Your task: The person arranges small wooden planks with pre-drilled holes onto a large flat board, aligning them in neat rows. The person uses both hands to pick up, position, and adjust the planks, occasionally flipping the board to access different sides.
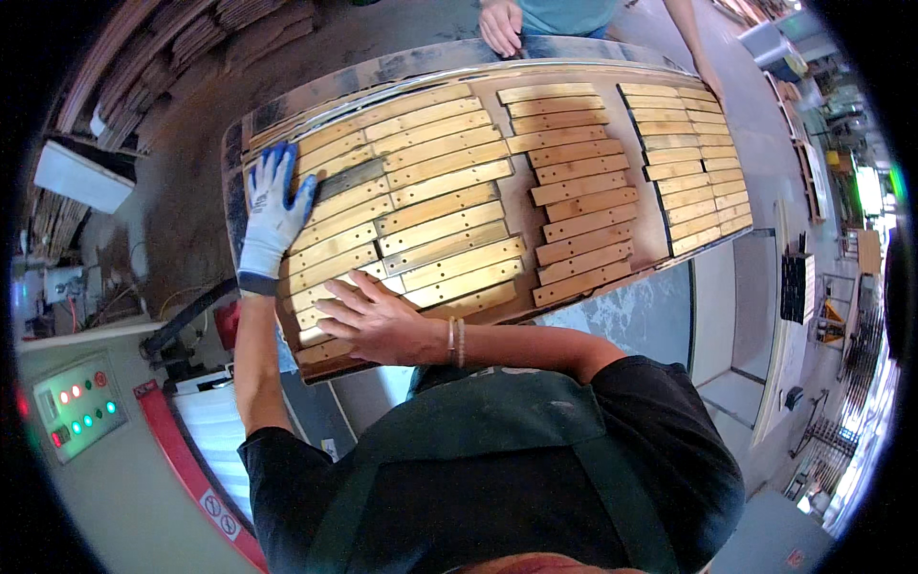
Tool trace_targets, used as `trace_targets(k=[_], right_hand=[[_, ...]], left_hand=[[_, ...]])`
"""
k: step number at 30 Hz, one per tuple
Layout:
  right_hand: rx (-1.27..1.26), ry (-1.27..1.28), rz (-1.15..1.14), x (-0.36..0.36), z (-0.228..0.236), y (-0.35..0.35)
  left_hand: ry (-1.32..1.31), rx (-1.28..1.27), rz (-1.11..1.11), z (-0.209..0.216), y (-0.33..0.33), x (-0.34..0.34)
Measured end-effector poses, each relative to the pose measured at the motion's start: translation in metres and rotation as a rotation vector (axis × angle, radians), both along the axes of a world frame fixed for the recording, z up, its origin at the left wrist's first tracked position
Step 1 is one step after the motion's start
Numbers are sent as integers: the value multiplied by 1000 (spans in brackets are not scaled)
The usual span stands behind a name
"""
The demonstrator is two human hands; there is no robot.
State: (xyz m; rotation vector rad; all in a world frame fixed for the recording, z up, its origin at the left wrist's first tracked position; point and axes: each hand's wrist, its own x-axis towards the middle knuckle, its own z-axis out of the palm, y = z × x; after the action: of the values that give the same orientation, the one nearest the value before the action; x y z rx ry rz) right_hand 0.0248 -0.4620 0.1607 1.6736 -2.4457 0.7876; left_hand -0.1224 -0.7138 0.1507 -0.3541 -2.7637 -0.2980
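Note:
A wide brown board (646, 206) bears rows of light wooden slats (435, 153) with small dark holes. My left hand (274, 206), in a white and blue glove, lies on the slats at the board's left edge with its fingers stretched out. Bare and with bracelets at the wrist, my right hand (378, 323) rests on the near slats, fingers spread. A greyish slat (349, 178) lies just right of the glove. Browner slats (580, 206) form a middle column, and a further block of pale slats (690, 158) is at the right.
Across the board stands another person, one hand (501, 27) at its far edge and the other (710, 80) at its far right corner. At left is a control panel (78, 404) with lit buttons, beside a red bar (196, 474). Stacked brown sheets (215, 38) lie at the far left.

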Motion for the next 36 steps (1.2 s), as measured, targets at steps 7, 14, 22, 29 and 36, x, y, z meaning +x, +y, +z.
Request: trace_targets(k=[7, 14, 22, 29, 36], right_hand=[[-78, -75, -124, 6, 30, 25], [-95, -15, -218, 6, 26, 83], [-143, -23, -336, 8, 29, 125], [-22, -277, -762, -39, 40, 263], [268, -26, -541, -28, 40, 311]], left_hand=[[7, 110, -150, 35, 56, -10], [-40, 171, -72, 55, 45, 19], [-211, 280, 50, 57, 50, 168], [-197, 142, 50, 63, 113, 154], [-133, 372, 284, 64, 93, 176]])
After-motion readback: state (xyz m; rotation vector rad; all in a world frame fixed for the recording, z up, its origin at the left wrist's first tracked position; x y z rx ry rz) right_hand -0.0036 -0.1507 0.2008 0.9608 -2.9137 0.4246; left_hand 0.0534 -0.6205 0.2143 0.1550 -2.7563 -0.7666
